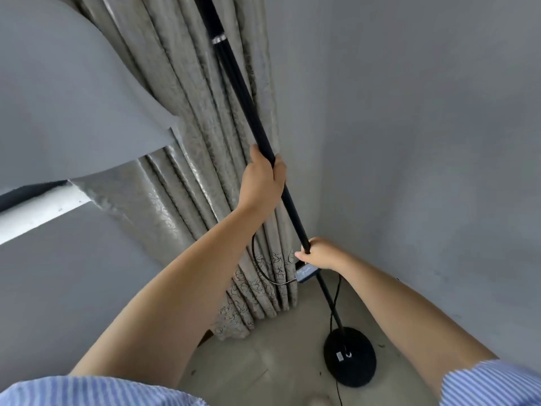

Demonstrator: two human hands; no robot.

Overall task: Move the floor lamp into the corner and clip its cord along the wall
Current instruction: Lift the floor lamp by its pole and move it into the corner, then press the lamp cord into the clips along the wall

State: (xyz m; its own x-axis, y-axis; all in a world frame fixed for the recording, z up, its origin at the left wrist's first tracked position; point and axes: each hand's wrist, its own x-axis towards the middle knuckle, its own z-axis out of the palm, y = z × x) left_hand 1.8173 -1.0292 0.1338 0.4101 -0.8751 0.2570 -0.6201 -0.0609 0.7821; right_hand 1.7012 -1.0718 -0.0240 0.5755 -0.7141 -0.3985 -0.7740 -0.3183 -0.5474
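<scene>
A black floor lamp stands near the room corner, its thin pole (234, 77) rising toward the top of the view and its round black base (349, 356) resting on the tiled floor. My left hand (263, 180) is closed around the pole at mid height. My right hand (319, 253) grips the pole lower down, just above a small grey switch box (306, 273). A black cord (260, 268) loops from that box toward the curtain, and another stretch of cord (336, 294) runs down beside the pole to the floor.
A beige patterned curtain (190, 127) hangs bunched left of the pole, reaching the floor. Grey walls (424, 142) meet in the corner behind the lamp. A white ledge (38, 212) juts out at the left. Light floor tiles (263, 361) lie below.
</scene>
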